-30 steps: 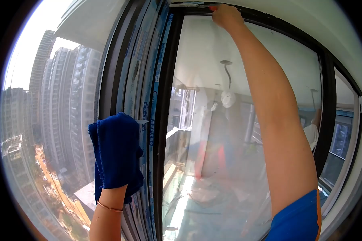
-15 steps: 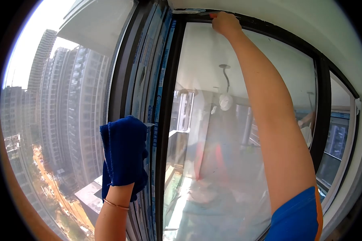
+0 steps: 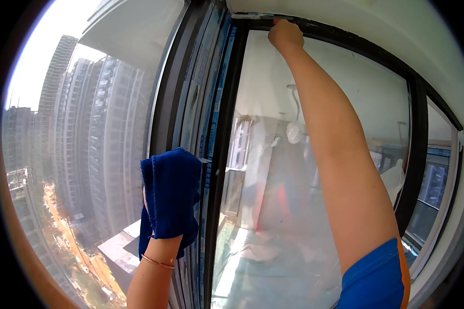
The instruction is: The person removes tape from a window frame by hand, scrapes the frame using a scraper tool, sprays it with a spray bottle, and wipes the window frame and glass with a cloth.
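A folded dark blue cloth (image 3: 171,193) is draped over my left hand (image 3: 166,243), which grips it; the cloth hides most of the fingers. This hand is upright beside the taped window frame strips (image 3: 195,123). High up, my right hand (image 3: 287,37) is closed in a fist at the top rail (image 3: 340,42) of the dark window frame. A bit of a red-handled tool (image 3: 277,21) shows above its knuckles; the rest of the tool is hidden by the hand. Below the rail, the large glass pane (image 3: 278,206) carries hazy reflections of a room.
To the left, another glass pane looks out on tall buildings (image 3: 105,129) and a brown dirt road (image 3: 67,232) far below. A white ceiling edge (image 3: 397,31) runs above the frame. A dark upright post (image 3: 416,129) stands at the right, with a narrower window past it.
The view has shifted slightly, so the frame and the cloth sit further right. My right hand has moved a little left along the top rail, and less of the red-handled tool shows.
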A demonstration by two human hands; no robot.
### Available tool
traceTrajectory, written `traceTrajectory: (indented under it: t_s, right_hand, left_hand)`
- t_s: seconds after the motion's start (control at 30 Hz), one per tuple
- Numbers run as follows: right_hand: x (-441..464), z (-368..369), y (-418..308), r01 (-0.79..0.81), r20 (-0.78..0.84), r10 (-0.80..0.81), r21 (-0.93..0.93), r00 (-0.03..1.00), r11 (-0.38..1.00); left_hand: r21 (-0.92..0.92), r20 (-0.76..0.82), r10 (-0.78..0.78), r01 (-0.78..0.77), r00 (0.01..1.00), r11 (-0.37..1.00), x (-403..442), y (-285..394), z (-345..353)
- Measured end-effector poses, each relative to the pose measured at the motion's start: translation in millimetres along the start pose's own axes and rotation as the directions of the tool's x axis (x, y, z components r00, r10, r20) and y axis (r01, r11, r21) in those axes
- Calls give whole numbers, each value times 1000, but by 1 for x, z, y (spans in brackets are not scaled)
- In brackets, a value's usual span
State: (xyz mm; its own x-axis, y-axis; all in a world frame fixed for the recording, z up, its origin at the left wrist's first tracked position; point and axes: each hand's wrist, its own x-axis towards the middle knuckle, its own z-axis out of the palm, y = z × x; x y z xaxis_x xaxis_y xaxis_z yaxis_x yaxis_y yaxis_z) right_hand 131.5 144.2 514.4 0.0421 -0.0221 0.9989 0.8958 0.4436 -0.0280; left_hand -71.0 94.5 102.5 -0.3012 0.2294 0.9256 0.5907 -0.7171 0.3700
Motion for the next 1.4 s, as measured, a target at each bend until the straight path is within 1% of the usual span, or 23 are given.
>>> traceTrajectory:
  t_s: [0.03,0.07,0.13,0.17,0.23,0.27,0.33,0.37,0.4,0.47,0.53,0.63,0.77,0.83,0.87,0.93,1.0,1.07,1.13,1.23,1.27,1.33,1.4]
  right_hand:
    - [8,9,6,0,-23,1,41,1000,999]
    - [16,16,11,1,-43,3,85,999,996]
    - [21,13,7,-21,-2,21,141,1000,990]
    - [25,11,4,-29,19,26,169,999,985]
    - [28,3,15,-69,61,58,206,996,976]
    - [30,-3,21,-84,78,68,221,995,972]
    - [26,-15,40,9,11,-10,82,1000,997]
    - [24,-19,49,54,-18,-54,13,998,998]
    - [21,-23,54,78,14,-78,-1,997,997]
    - [16,-23,58,106,1,-106,-7,994,994]
    - [13,-19,55,102,1,-102,-20,995,995]
    - [19,-17,45,86,18,-85,-54,996,995]
    - [25,-20,40,134,30,-132,-66,991,989]
    - [24,-11,41,134,19,-133,-84,991,987]
    - [24,-2,37,125,8,-125,-103,992,987]
    - [29,6,29,90,-1,-91,-147,996,985]
    - [29,11,21,46,22,-43,-197,999,979]
    - [37,-7,23,120,92,-104,-188,990,975]
    - [42,-25,31,153,142,-125,-207,982,966]
    - [26,-20,33,107,63,-97,-164,993,981]
    - [24,-16,30,103,58,-95,-173,994,979]
    - [19,-18,20,98,46,-92,-139,995,985]
    - [21,-22,22,67,68,-59,-111,996,992]
  left_hand:
    - [-40,-16,11,-12,1000,999,1,2,2]
    - [1,-17,24,-24,1000,1000,1,5,2]
    - [-46,-56,25,-27,998,999,0,4,0]
    - [-138,-95,12,-25,995,990,0,-3,2]
    - [-139,-90,40,-52,995,989,-1,-4,3]
    - [-51,-62,81,-84,995,995,0,-1,3]
    - [29,-36,120,-119,992,992,1,-1,3]
    - [23,-39,119,-118,992,993,1,-7,2]
    - [56,-35,125,-123,991,991,0,-7,1]
    - [160,-26,146,-140,989,977,0,0,0]
    - [163,-2,137,-135,991,977,1,1,0]
    - [11,14,88,-88,996,996,2,-3,1]
    - [-52,2,22,-22,1000,998,-1,5,-1]
    - [61,47,33,-36,998,998,0,6,-3]
    - [189,82,65,-80,995,979,2,7,-5]
    - [279,83,46,-68,995,958,3,9,-5]
    - [187,35,-45,38,998,982,-4,7,-5]
    - [31,40,-76,75,996,997,-5,-1,-2]
    - [-66,71,-107,112,992,992,-1,2,-1]
    - [-75,85,-175,181,981,981,3,12,-6]
    - [-79,73,-169,175,983,981,2,11,-5]
    - [32,48,-75,74,996,997,2,6,-5]
    - [211,61,64,-75,996,975,5,1,-2]
